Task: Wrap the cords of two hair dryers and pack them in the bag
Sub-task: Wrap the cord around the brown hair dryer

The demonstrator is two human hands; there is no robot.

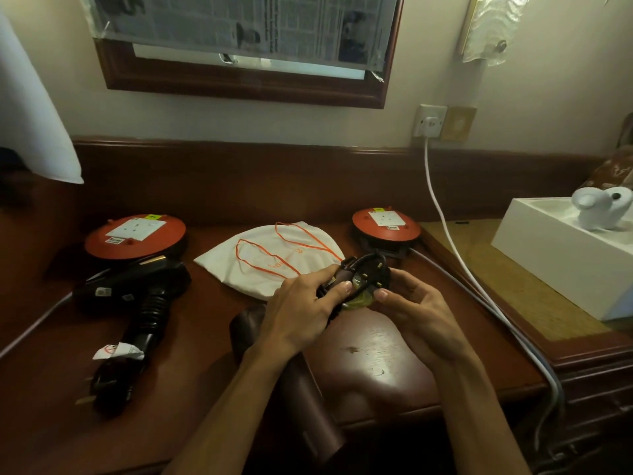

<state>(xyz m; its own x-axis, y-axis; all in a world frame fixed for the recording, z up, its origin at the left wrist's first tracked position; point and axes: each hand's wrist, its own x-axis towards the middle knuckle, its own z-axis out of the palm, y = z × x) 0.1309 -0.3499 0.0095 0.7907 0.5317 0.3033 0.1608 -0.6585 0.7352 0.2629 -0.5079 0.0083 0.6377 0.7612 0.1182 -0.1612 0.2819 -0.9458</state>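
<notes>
Above the desk, left hand (301, 303) and right hand (411, 303) pinch the stiff, springy coiled cord (363, 272) beside its hard plug, probably the surest hold.

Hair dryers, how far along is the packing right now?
Done: the black hair dryer lies on the desk with its cord coiled round the handle. In hand: the left hand and right hand grip the maroon hair dryer and its plug, finishing the wrap. Left: the white bag lies flat, with neither dryer in it.
</notes>
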